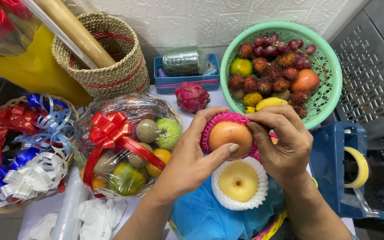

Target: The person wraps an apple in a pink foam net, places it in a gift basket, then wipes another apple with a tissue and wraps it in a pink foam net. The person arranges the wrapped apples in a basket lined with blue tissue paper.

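- Left hand [191,156] and right hand [284,141] both close fingers around an orange fruit [230,135] in pink foam netting [221,119].
- Just below the grip: yellow pear [238,181] in white netting.

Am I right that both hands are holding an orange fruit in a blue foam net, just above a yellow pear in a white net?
Not quite: the foam net is pink, not blue, as the head view shows. The left hand and right hand do hold the orange fruit in it, just above the yellow pear in its white net.
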